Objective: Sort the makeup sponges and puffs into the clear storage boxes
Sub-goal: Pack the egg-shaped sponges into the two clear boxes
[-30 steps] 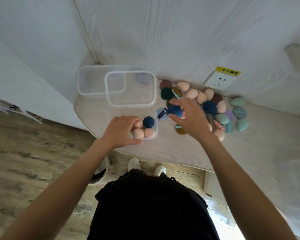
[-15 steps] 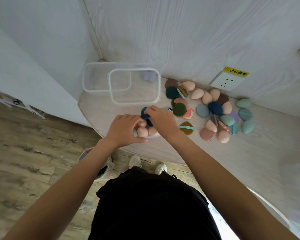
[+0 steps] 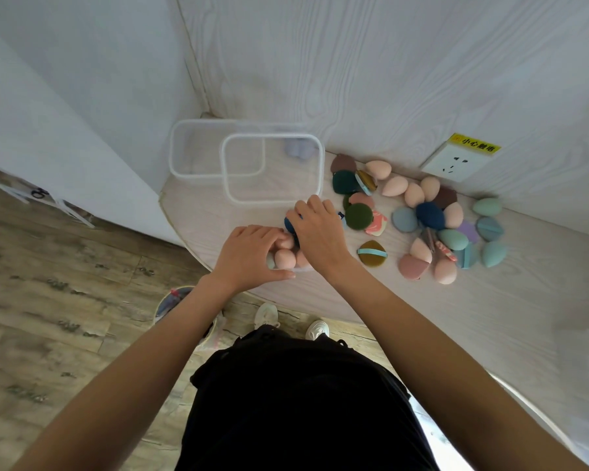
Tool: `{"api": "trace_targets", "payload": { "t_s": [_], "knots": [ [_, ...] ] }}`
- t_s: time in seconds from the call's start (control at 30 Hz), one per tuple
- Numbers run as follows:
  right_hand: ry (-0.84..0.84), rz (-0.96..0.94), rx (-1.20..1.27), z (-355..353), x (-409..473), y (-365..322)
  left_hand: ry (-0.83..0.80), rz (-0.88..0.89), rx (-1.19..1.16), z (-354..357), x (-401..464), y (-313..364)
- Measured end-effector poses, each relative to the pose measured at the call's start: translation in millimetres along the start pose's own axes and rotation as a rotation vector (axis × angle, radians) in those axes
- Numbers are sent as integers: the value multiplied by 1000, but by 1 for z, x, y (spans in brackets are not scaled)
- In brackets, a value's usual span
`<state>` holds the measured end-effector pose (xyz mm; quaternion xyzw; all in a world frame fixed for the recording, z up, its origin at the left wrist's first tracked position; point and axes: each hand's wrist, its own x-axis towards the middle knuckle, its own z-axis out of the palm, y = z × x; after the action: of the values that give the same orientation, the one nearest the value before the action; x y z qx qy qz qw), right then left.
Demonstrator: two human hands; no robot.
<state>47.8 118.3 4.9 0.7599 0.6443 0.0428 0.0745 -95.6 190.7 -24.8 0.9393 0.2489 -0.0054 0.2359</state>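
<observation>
We have a single view, from a wide-angle camera worn on the person's head; it looks forward and steeply down, so our own dark torso fills the bottom middle and both forearms run up from the lower corners; the table (image 3: 456, 317) sits close at mid-frame, the wall (image 3: 388, 62) rises just behind it, the wooden floor (image 3: 48, 317) spreads left; straight lines bow near the edges.

2 boxes (image 3: 272, 171) behind the hands (image 3: 317, 232) — loose sponges (image 3: 429, 215) to their right.

White wood-grain walls (image 3: 388, 62), pale rounded table (image 3: 422, 307), plank floor (image 3: 48, 283), wall socket (image 3: 451, 163)
</observation>
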Motion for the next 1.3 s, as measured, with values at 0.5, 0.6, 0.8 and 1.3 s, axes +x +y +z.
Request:
{"api": "trace_targets", "payload": {
  "t_s": [0.5, 0.6, 0.8, 1.3],
  "knots": [
    [-111, 56, 121, -3, -15, 14, 7, -6, -1, -1, -2, 3],
    [74, 147, 334, -5, -32, 34, 11, -6, -9, -1, -3, 3],
    [154, 645, 422, 19, -75, 109, 15, -13, -52, 1, -5, 4],
    [-73, 788, 227, 56, -90, 162, 12, -22, 1, 0, -4, 6]
  ]
}}
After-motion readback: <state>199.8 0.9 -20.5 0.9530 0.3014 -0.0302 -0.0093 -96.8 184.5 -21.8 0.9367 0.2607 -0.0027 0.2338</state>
